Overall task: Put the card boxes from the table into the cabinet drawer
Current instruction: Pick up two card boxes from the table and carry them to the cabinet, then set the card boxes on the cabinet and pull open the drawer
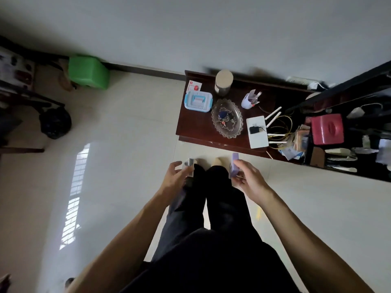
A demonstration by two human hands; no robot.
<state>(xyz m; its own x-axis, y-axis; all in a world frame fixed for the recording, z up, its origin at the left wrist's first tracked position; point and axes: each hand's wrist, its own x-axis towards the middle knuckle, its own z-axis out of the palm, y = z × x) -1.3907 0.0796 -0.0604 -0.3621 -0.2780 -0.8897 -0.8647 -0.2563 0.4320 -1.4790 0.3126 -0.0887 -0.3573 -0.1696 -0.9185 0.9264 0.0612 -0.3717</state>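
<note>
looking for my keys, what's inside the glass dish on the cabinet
The oval glass dish holds a small dark cluster with a blue piece and a red bit, possibly keys. It is too small to tell, and anything under it is hidden.

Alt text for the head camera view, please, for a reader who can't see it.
Seen from above, a standing person holds a small card box in each hand: a purple box in the right hand, a grey one in the left hand. Ahead stands a dark wooden cabinet with a glass dish and white router.
</note>
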